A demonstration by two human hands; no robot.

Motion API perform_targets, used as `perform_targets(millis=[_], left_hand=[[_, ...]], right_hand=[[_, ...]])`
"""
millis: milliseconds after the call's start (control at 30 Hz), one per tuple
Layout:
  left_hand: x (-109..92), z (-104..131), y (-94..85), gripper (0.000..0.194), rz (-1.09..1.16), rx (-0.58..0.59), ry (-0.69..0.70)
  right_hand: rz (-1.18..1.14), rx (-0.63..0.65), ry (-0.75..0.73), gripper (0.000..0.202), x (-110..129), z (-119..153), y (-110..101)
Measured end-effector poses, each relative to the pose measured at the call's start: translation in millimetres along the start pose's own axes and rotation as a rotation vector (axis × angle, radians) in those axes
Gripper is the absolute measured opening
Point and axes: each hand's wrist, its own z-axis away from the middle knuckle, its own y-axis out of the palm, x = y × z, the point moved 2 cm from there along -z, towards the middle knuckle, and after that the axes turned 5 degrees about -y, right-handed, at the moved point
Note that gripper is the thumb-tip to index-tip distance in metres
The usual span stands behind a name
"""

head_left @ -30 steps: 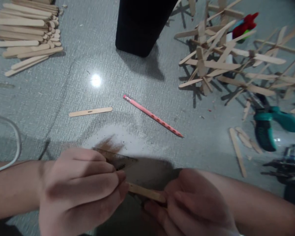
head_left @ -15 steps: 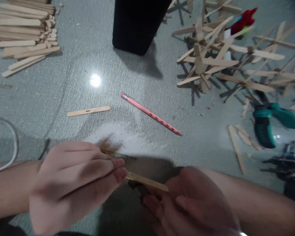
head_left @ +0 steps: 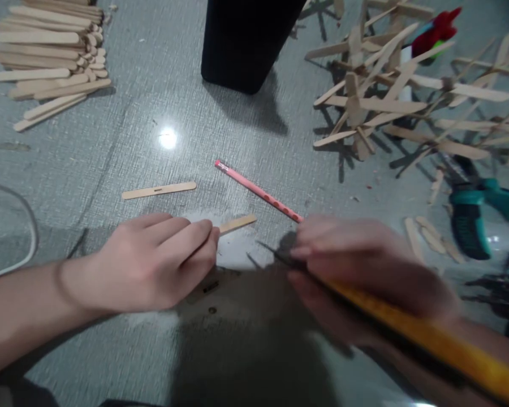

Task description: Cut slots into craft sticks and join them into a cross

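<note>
My left hand (head_left: 169, 260) is closed around one end of a wooden craft stick (head_left: 238, 224), whose other end sticks out to the right over a whitish patch on the table. My right hand (head_left: 356, 271), blurred by motion, grips a thin-tipped tool with a yellow-and-black handle (head_left: 390, 308). Its dark slender tip points left toward the stick, apart from it. Just beyond the hands lies a pink pencil (head_left: 254, 187), its point hidden behind my right hand. Another craft stick (head_left: 173, 190) with a small slot in its middle rests flat to the left.
A pile of craft sticks (head_left: 46, 53) lies at the far left. At the back stands a black box-like object (head_left: 246, 45). Crossed-stick assemblies (head_left: 365, 104) crowd the far right, near teal-handled pliers (head_left: 469, 220). A white cable (head_left: 29, 217) curves in at left.
My right hand now holds the yellow-and-black tool, which was not visible before. My left hand has moved up slightly, and the stick in it now tilts upward to the right.
</note>
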Motion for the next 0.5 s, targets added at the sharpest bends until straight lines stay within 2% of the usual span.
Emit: perform_targets(millis=[33, 67, 167, 233, 333, 400, 500], left_hand=[[0, -1, 2.1, 0.018, 0.001, 0.025, 0.005], [1, -1, 3.3, 0.020, 0.021, 0.036, -0.001], [6, 2, 5.3, 0.022, 0.154, 0.081, -0.027], [10, 3, 6.1, 0.019, 0.208, 0.090, -0.022], [16, 2, 7.5, 0.010, 0.105, 0.037, -0.027], [20, 0, 9.8, 0.018, 0.036, 0.046, -0.060], [22, -1, 13.3, 0.042, 0.071, 0.128, -0.080]], right_hand=[[-0.046, -0.106, -0.021, 0.027, -5, -12, -2], [-0.048, -0.097, 0.050, 0.027, -10, -21, 0], [-0.008, -0.083, 0.117, 0.023, -12, -29, 6], [0.006, -0.060, 0.090, 0.024, -9, -29, 8], [-0.013, -0.010, 0.063, 0.024, -7, -29, 9], [-0.028, 0.017, 0.076, 0.020, -8, -32, 8], [-0.024, 0.095, 0.107, 0.020, -9, -36, 8]])
